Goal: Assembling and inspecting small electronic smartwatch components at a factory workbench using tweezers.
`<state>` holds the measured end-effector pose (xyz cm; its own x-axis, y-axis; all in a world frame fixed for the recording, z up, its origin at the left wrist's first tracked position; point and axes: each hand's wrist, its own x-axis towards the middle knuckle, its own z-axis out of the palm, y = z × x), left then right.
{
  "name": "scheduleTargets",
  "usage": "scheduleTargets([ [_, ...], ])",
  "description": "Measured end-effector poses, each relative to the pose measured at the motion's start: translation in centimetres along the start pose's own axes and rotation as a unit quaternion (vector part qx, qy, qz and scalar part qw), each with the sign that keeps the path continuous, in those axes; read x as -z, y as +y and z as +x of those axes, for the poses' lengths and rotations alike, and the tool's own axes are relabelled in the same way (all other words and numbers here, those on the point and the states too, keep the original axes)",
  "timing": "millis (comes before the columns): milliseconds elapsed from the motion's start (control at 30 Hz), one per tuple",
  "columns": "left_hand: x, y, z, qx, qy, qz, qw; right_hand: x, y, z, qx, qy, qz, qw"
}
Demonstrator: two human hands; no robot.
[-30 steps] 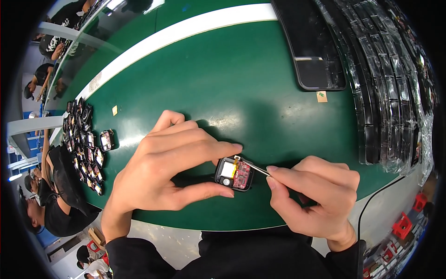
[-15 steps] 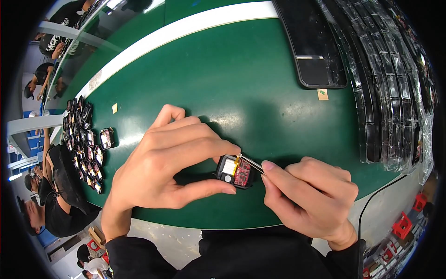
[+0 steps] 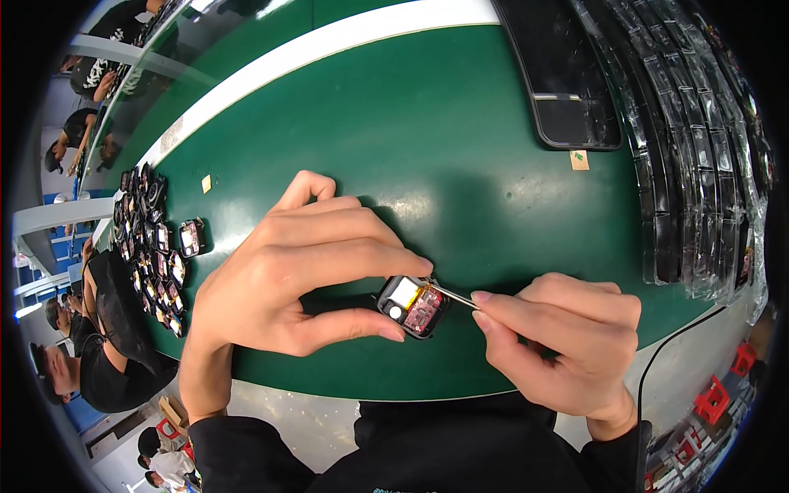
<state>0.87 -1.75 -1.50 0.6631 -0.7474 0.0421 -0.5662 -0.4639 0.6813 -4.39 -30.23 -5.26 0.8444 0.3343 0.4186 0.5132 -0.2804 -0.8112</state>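
Between the thumb and index finger of my left hand [image 3: 304, 271] sits a small black device housing [image 3: 421, 314], its inside facing up. A silver battery [image 3: 403, 292] with yellow tape, a round whitish disc and a red circuit board [image 3: 425, 309] show in it. My right hand [image 3: 567, 337] pinches thin metal tweezers [image 3: 456, 297]. Their tips reach the housing's upper right edge, close to my left index fingertip. Whether the tips grip anything is too small to tell.
Many similar opened housings [image 3: 156, 263] cluster at the left on the green table [image 3: 394, 140]. A black tray [image 3: 575, 123] lies at the upper right, beside stacked trays in clear plastic [image 3: 682, 164]. A cable [image 3: 657, 353] hangs off the right edge. Co-workers [image 3: 99, 353] sit at the left.
The housing has turned slightly in my left fingers. My right hand has shifted a little to the right, with the tweezers still at the housing's edge.
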Motion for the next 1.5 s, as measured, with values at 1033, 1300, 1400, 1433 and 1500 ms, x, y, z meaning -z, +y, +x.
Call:
scheduleTargets([
  [1033, -0.3, 0.4, 0.4, -0.026, 0.001, 0.015, 1.0, 0.2, -0.3, 0.0, -0.014, -0.017, -0.015, 1.0],
  [1300, -0.2, 0.5, 0.1, -0.028, -0.002, 0.029, 0.999, -0.5, -0.3, -0.4, 0.005, 0.0, -0.015, 1.0],
  [1400, 0.1, 0.4, -0.2, -0.025, 0.001, 0.032, 0.999, -0.8, -0.1, -0.3, 0.019, 0.006, -0.01, 1.0],
  [1433, 0.2, 0.3, -0.1, -0.027, -0.003, 0.031, 0.999, -0.8, 0.0, -0.2, 0.027, 0.011, -0.012, 1.0],
  [1500, 0.5, 0.4, 0.0, -0.033, -0.007, 0.036, 0.999, -0.1, -0.2, 0.0, 0.017, 0.013, -0.019, 1.0],
])
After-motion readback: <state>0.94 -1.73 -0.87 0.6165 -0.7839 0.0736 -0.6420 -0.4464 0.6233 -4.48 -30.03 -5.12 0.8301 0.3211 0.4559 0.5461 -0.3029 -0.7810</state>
